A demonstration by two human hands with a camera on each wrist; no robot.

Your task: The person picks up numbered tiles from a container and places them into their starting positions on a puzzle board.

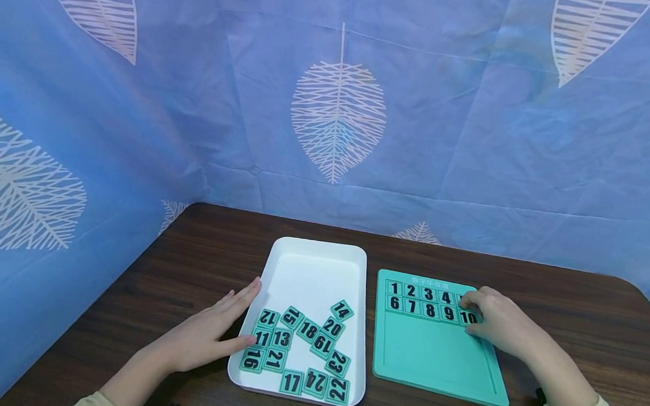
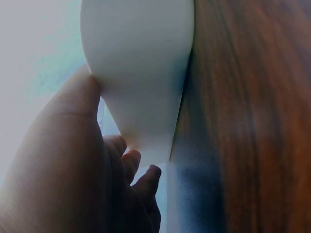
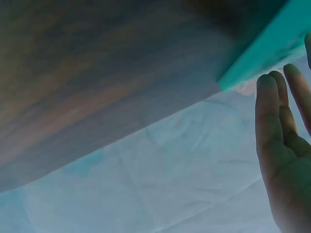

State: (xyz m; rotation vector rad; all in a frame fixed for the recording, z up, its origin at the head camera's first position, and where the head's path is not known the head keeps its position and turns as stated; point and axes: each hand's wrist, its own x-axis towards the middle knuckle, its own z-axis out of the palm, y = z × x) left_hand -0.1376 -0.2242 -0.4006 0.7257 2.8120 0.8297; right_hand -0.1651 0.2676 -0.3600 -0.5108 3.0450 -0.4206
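My left hand (image 1: 213, 328) rests on the left rim of a white tray (image 1: 315, 264), fingers extended along it and thumb over the edge. In the left wrist view, the thumb and fingertips touch the upper edge of the tray wall (image 2: 138, 58). Several green number tiles (image 1: 308, 330) lie loose in the tray's near half, some turned. My right hand (image 1: 499, 319) is over the right side of a green board (image 1: 433, 358), thumb and forefinger pinching the number 10 tile (image 1: 468, 318) at its edges. Fingers largely hide the tile above it.
Two rows of number tiles, 1 to 4 over 6 to 9, line the board's top; below them shows bare green surface. Tray and board stand side by side on a dark wooden table (image 1: 233, 241). A blue leaf-patterned cloth (image 1: 418, 140) hangs behind.
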